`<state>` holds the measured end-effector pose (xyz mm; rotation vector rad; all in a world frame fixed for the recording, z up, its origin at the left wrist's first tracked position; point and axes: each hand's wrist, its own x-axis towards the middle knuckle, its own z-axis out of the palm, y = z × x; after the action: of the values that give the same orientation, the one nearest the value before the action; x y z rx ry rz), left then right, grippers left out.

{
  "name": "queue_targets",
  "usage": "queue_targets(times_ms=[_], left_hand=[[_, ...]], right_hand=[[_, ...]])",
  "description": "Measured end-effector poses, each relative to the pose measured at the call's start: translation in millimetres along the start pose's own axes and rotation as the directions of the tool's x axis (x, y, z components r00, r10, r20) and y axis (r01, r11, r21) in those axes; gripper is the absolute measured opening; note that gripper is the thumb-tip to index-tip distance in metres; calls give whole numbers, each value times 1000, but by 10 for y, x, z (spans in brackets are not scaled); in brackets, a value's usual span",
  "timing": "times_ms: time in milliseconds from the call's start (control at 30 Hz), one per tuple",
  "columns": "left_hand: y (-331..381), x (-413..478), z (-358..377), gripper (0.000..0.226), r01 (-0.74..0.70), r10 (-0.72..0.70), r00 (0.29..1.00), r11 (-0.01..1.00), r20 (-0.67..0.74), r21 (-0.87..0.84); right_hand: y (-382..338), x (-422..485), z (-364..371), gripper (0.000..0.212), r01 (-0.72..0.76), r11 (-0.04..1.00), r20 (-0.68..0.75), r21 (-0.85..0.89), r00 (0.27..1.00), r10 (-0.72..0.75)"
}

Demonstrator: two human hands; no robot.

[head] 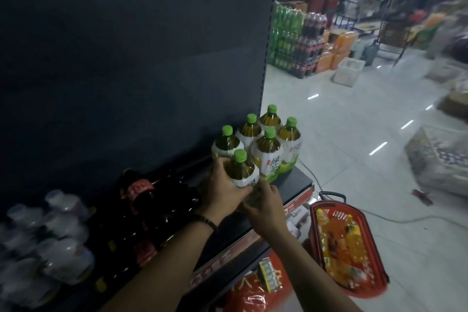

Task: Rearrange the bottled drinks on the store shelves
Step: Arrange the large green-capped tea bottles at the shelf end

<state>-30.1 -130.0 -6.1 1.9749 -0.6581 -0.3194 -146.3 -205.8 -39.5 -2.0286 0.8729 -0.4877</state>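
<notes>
Both hands grip one green-capped tea bottle (pixel 242 169) at the front of the dark shelf (pixel 298 180). My left hand (pixel 222 189) wraps its left side, and my right hand (pixel 263 201) holds its lower right. Behind it stand several more green tea bottles (pixel 268 149) in a cluster at the shelf's right end. Dark cola bottles (pixel 152 200) with red labels stand to the left, and pale clear bottles (pixel 50 240) farther left.
A red shopping basket (pixel 344 243) with orange drink bottles sits on the tiled floor right of the shelf, with a cable running beside it. Stacked green and dark soda packs (pixel 296 40) stand across the aisle. White crates (pixel 430 159) lie at the right.
</notes>
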Motion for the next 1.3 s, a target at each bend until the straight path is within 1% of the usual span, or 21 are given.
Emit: queue_targets(times_ms=[100, 200, 233, 267, 333, 367, 400, 433, 533, 600, 767, 1000, 1167, 1267, 1300], left_hand=[[-39, 91, 74, 83, 7, -7, 1000, 1000, -24, 27], [-95, 103, 155, 95, 38, -33, 994, 999, -107, 39], [-103, 90, 178, 101, 52, -47, 990, 998, -135, 28], [-112, 89, 201, 109, 64, -61, 986, 998, -157, 14], [-134, 114, 241, 136, 108, -110, 986, 994, -125, -27], [-140, 144, 253, 150, 125, -129, 988, 991, -88, -49], [-174, 195, 270, 160, 140, -143, 988, 988, -53, -62], [-204, 236, 279, 163, 143, -145, 989, 987, -29, -71], [-316, 334, 306, 151, 103, -100, 995, 988, 28, -115], [-308, 339, 310, 143, 69, -65, 997, 988, 29, -136], [-296, 328, 331, 123, 46, -43, 999, 988, 22, -147], [-290, 321, 371, 123, 51, -49, 999, 988, 19, -144], [-219, 282, 341, 122, 65, -62, 998, 990, 25, -122], [-83, 174, 277, 122, 78, -78, 997, 994, 2, -83], [-10, 86, 251, 117, 79, -80, 997, 995, -13, -55]], right_hand=[[147, 129, -56, 55, 27, 999, 76, 26, 997, -29], [258, 218, -120, 54, 3, 995, 89, 100, 996, -12], [289, 242, -136, 58, -13, 992, 59, 128, 998, 6], [323, 280, -148, 62, -26, 990, -5, 140, 1000, 27], [368, 339, -178, 71, -23, 992, -109, 123, 993, 36], [370, 363, -195, 77, -11, 993, -124, 115, 992, 25], [365, 384, -214, 84, -5, 993, -113, 118, 993, 18], [351, 401, -235, 90, -6, 992, -89, 130, 996, 18], [359, 482, -233, 101, 8, 985, -67, 170, 998, 4], [375, 520, -226, 105, 1, 980, -61, 197, 998, 11], [372, 534, -258, 105, 12, 972, -44, 235, 999, -2], [483, 523, -183, 111, -19, 978, -18, 207, 1000, 23], [492, 516, -162, 100, -22, 980, -13, 195, 1000, 25], [497, 476, -195, 84, -9, 986, 0, 165, 1000, 9], [486, 447, -206, 77, -3, 987, 7, 160, 1000, 2]])
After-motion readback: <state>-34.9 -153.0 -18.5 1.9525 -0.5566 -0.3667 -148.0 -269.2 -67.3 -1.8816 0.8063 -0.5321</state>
